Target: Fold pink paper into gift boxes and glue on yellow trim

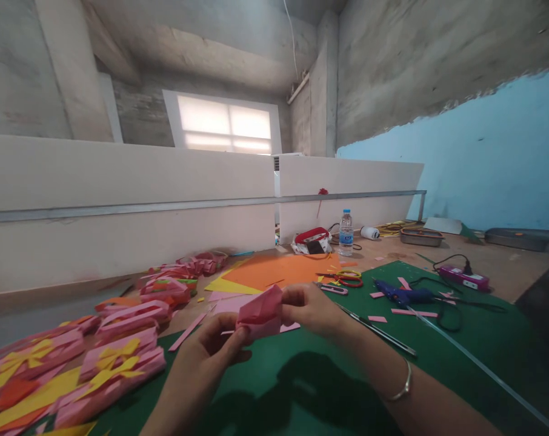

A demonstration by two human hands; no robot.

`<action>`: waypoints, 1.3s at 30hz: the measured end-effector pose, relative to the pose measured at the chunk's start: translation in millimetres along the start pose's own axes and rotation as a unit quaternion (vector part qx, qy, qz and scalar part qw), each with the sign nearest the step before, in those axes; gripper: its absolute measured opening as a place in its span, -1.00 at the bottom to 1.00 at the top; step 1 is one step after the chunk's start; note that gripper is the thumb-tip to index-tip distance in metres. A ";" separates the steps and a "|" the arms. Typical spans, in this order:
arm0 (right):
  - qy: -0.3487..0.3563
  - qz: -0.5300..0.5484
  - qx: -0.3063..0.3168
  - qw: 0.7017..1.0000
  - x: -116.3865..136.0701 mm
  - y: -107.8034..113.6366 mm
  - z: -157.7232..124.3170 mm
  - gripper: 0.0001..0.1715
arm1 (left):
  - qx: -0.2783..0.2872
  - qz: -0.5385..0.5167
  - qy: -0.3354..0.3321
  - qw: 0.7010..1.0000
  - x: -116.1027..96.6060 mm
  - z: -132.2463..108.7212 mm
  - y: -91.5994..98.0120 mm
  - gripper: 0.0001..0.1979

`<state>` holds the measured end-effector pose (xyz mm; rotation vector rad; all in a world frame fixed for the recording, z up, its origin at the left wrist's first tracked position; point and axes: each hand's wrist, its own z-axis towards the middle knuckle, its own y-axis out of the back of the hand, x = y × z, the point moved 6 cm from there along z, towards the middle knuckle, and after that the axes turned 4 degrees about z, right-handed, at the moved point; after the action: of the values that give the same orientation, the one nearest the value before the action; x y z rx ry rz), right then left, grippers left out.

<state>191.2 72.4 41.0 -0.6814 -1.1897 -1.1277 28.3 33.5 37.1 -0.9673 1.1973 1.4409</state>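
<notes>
The left hand [217,344] and right hand [314,307] both pinch a folded pink paper piece [260,316], thumbs and fingers nearly closed on its opposite ends, above a green mat [488,330] on the counter [513,284]. Left of the hands lie pink paper shapes with yellow bows [154,362]; beyond them, an orange sheet [269,269]; to their right, a blue glue gun [402,294].
</notes>
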 end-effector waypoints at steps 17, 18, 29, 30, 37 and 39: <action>0.100 -0.191 -0.035 0.976 12.7 -15.4 -10.5 -0.82 | 0.077 -0.113 0.179 0.974 37.5 9.4 -11.6 -0.88; 0.098 -0.188 -0.035 0.977 12.8 -14.5 -10.2 -0.82 | 0.082 -0.115 0.181 0.973 37.9 9.4 -12.2 -0.88; 0.046 -0.127 -0.032 0.990 0.5 -17.5 -6.8 -0.87 | 0.075 -0.114 0.137 0.981 30.9 7.2 -12.2 -0.62; 0.042 -0.131 -0.032 0.990 -0.9 -17.3 -6.6 -0.86 | 0.074 -0.100 0.134 0.983 30.1 6.4 -11.9 -0.61; 0.054 -0.123 -0.025 0.991 -0.4 -15.8 -6.5 -0.79 | 0.097 -0.121 0.172 0.973 29.2 4.1 -16.3 -0.65; 0.057 -0.114 -0.016 0.992 0.4 -17.3 -6.2 -0.79 | 0.111 -0.142 0.179 0.967 29.4 4.3 -18.7 -0.64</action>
<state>177.3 61.0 37.3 -0.5059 -1.1736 -1.3626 41.0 43.9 6.0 -1.2182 1.3810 0.9072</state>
